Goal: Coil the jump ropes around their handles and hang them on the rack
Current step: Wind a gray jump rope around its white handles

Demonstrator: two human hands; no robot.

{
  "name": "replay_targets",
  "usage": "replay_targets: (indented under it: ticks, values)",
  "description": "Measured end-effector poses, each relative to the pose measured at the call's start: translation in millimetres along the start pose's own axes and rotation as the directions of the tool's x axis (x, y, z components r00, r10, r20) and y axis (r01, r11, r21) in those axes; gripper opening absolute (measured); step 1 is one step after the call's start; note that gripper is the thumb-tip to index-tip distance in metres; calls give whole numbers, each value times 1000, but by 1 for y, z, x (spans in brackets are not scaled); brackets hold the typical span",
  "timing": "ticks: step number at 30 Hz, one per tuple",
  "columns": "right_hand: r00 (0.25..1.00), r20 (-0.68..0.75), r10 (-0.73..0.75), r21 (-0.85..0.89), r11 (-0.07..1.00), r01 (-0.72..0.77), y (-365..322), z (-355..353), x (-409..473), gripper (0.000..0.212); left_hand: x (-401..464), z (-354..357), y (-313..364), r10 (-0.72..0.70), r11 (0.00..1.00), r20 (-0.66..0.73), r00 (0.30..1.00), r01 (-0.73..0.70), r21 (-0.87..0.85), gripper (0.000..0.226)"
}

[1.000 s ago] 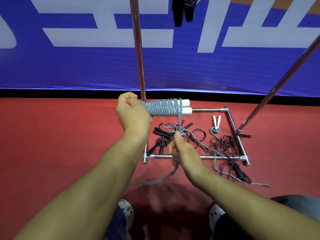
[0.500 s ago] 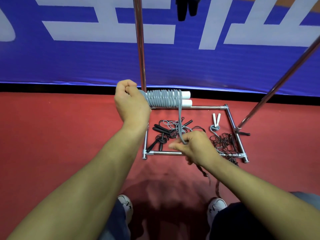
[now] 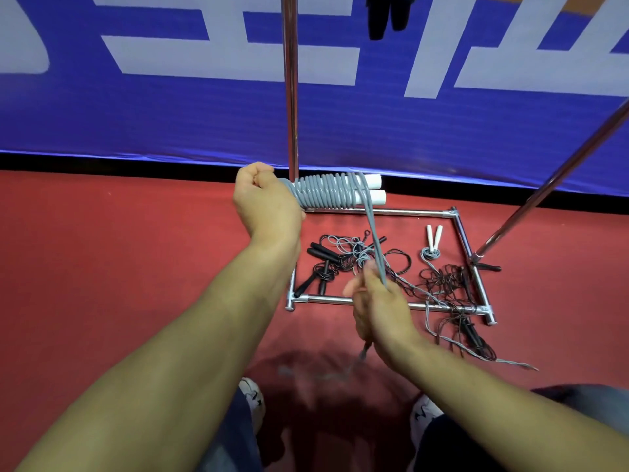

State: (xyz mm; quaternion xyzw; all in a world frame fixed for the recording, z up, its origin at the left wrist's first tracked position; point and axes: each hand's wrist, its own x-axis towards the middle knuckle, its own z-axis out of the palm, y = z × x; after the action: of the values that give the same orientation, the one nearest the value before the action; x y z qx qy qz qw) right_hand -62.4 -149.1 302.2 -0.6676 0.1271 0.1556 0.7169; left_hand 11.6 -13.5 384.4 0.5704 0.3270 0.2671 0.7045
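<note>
Head view, left hand (image 3: 267,202) gripping coiled handles (image 3: 335,193), right hand (image 3: 377,310) seemingly pinching rope (image 3: 374,240)

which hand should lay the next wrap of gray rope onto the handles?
Right. The right hand already grips the free gray rope below the coil, while the left hand grips the white handles and likely only steadies them.

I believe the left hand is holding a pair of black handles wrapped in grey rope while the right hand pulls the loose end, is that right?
Not quite: the handles are white, not black, as the head view shows. The rest holds: the left hand holds them wrapped in grey rope, and the right hand pulls the loose end.
</note>
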Motion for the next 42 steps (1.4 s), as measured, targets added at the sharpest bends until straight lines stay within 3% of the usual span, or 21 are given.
replay_targets:
  ticks: [3,6,8,11,14,17,19,21,24,26,27,29,32,34,37,39,41,42]
  values:
    - [977,32,-213,-253,944,214,2,-11,1,62,12,-2,0,-18,999,-47,999,16,-43,22]
    - [946,64,-316,-152,934,323,4,-15,-2,53,25,-5,1,-62,996,-82,995,56,-66,26]
    - [931,83,-355,-173,915,364,3,-16,-7,43,27,-6,1,-68,996,-89,994,62,-71,27]
    - [923,212,-322,-291,880,374,0,-21,-6,26,29,-6,0,-33,999,-99,995,30,-40,22]
    - [939,289,-188,-326,903,281,-13,-28,2,17,27,-8,0,8,1000,-88,996,-7,15,22]
    - [958,239,-157,-522,811,263,-22,-36,14,15,18,-6,2,-38,999,24,999,37,38,23]
    - [955,168,-243,-657,695,293,-26,-41,20,13,10,-6,6,-144,988,156,977,133,81,23]
    - [923,54,-381,-681,662,313,-34,-46,25,19,6,-8,7,-228,963,318,920,164,215,22]
    - [790,-125,-601,-630,663,404,-51,-59,34,26,1,-15,-1,-237,891,546,803,-44,451,27]
    - [664,-142,-734,-637,581,506,-60,-67,36,21,-4,-16,-8,-232,819,635,737,-205,537,30]
    - [603,-128,-788,-643,529,554,-63,-70,36,20,-4,-15,-11,-219,793,641,736,-249,557,31]
    - [491,-51,-869,-647,404,647,-69,-71,31,19,1,-12,-16,-111,752,586,803,-317,577,30]
    - [303,251,-919,-724,29,689,-64,-63,24,18,5,-6,-21,136,729,412,901,-372,575,29]
    - [340,375,-862,-785,-100,612,-49,-55,22,22,-1,-3,-20,227,782,305,925,-360,510,29]
    - [488,388,-782,-849,-97,520,-27,-45,20,21,-5,-2,-21,253,828,200,947,-319,461,28]
    - [524,378,-763,-863,-86,498,-18,-41,19,38,1,-4,-22,201,887,137,970,-240,395,25]
    - [553,342,-760,-848,3,529,-13,-37,19,44,6,-7,-25,157,922,91,983,-179,343,30]
    - [602,274,-750,-826,138,547,-11,-35,19,37,6,-7,-26,142,929,79,987,-161,333,32]
